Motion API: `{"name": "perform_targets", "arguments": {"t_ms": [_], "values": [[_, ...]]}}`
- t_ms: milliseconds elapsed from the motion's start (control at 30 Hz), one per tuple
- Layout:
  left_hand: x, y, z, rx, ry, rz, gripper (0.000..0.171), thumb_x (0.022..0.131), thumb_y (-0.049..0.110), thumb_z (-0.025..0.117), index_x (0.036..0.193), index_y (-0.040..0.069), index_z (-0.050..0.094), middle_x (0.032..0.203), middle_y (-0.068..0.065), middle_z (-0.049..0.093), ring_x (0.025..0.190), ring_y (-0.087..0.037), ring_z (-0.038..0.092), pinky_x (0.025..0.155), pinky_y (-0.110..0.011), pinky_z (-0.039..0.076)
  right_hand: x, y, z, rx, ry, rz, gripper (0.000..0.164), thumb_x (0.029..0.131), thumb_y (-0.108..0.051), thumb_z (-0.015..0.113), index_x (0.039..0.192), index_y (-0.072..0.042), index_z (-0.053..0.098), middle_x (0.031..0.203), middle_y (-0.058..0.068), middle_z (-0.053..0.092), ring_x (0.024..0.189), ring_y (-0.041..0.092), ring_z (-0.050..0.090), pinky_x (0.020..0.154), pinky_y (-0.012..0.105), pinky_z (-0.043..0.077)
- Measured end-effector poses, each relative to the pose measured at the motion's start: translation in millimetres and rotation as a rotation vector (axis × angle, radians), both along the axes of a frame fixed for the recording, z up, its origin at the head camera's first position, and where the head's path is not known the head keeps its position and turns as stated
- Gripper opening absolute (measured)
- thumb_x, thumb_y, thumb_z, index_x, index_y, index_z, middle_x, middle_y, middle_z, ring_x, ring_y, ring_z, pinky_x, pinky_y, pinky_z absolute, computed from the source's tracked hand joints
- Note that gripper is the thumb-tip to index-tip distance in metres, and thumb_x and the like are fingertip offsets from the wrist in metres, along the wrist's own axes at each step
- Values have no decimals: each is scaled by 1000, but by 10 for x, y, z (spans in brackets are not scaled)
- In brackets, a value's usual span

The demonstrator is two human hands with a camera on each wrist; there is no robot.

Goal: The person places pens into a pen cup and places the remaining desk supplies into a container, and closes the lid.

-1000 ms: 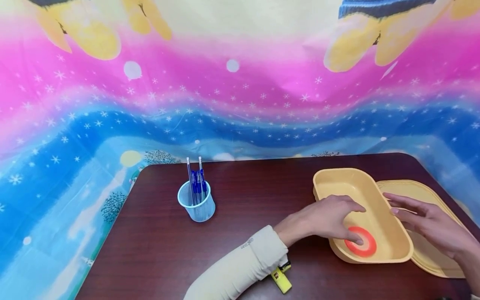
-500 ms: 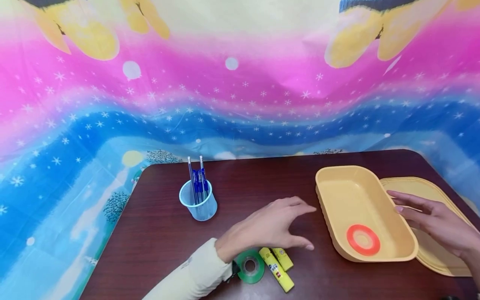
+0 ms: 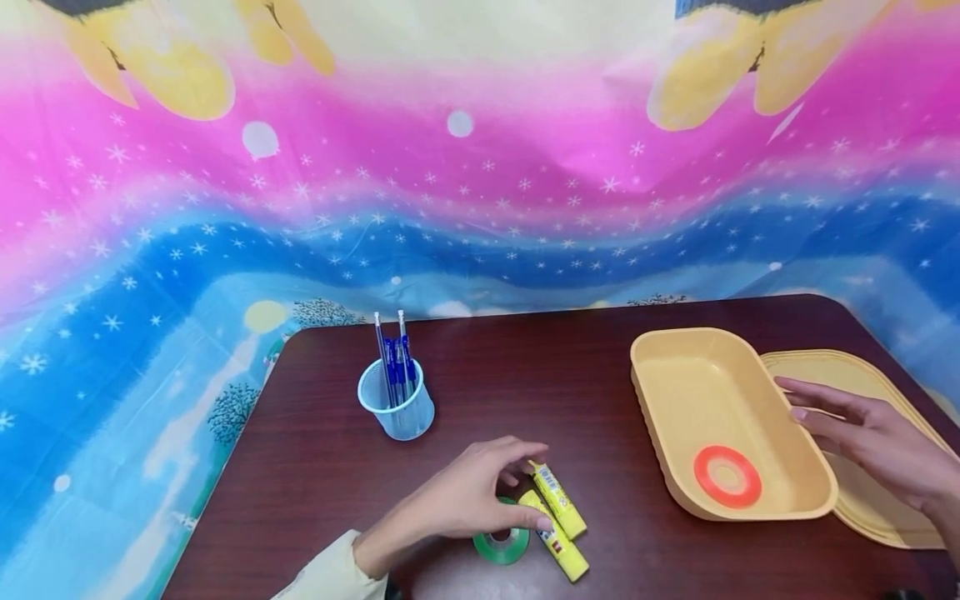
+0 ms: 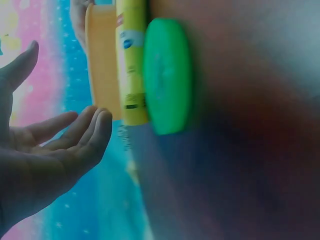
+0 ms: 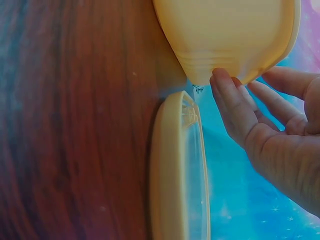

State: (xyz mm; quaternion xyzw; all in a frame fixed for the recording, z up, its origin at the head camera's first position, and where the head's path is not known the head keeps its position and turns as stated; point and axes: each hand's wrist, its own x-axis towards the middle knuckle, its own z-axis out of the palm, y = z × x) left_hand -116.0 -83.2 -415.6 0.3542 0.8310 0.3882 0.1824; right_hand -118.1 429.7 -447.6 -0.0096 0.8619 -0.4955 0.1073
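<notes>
My left hand [image 3: 480, 492] hovers over a green tape roll [image 3: 501, 550] and two yellow printed sticks [image 3: 557, 500], thumb and fingers spread apart and holding nothing. In the left wrist view a gap shows between the fingers and the yellow stick [image 4: 131, 65]; the green roll [image 4: 167, 75] is beside it. My right hand [image 3: 877, 442] rests its fingertips against the right wall of a yellow-orange plastic box [image 3: 720, 375], as the right wrist view also shows at the box's side [image 5: 225, 40]. An orange-red tape roll [image 3: 727, 477] lies flat in the box's near end.
A light-blue mesh cup [image 3: 405, 417] with several blue pens and pencils stands at the left back. Partly under my right hand lies the box's matching lid [image 3: 825, 367]. A patterned cloth [image 3: 450, 225] hangs behind the dark wooden table [image 3: 315, 500].
My left hand has come out of the box, leaving the orange-red tape roll there, and has moved left to the yellow sticks and green tape. My right hand stays at the box.
</notes>
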Motion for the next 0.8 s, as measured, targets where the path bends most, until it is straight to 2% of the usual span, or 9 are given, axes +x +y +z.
{"name": "perform_targets", "arguments": {"t_ms": [133,267,533,700,800], "values": [[93,-158,-121,78,-81,71,70,83,44,79,140,11,55,125,-2,63,113,-13,62,93,-22,54,0,-1,-2,13,1,-5,59,105,-28,51,156,-9,30,125,-37,46,106,-16,57,76,17,57],[180,-290,-226,106,-77,147,65,84,43,79,137,10,58,125,-4,63,113,-18,62,94,-27,54,3,6,-8,26,12,-8,58,105,-28,51,156,-9,31,126,-36,45,106,-17,57,75,17,57],[308,-379,-363,5,43,203,69,79,49,82,133,11,61,118,2,63,100,-8,59,86,-23,53,3,33,-7,15,26,-7,57,105,-27,51,156,-11,32,126,-38,46,105,-17,57,75,16,56],[335,-385,-415,-57,52,228,78,71,49,87,134,11,60,114,5,58,93,-6,54,83,-20,47,-1,17,-1,18,19,-1,57,105,-28,51,156,-11,32,127,-37,45,106,-17,56,75,17,57],[344,-379,-442,-92,56,228,85,66,48,90,136,13,59,115,7,54,96,-6,51,86,-21,45,-4,4,-5,17,17,4,58,105,-28,51,156,-10,31,128,-36,45,107,-18,55,75,16,56]]}}
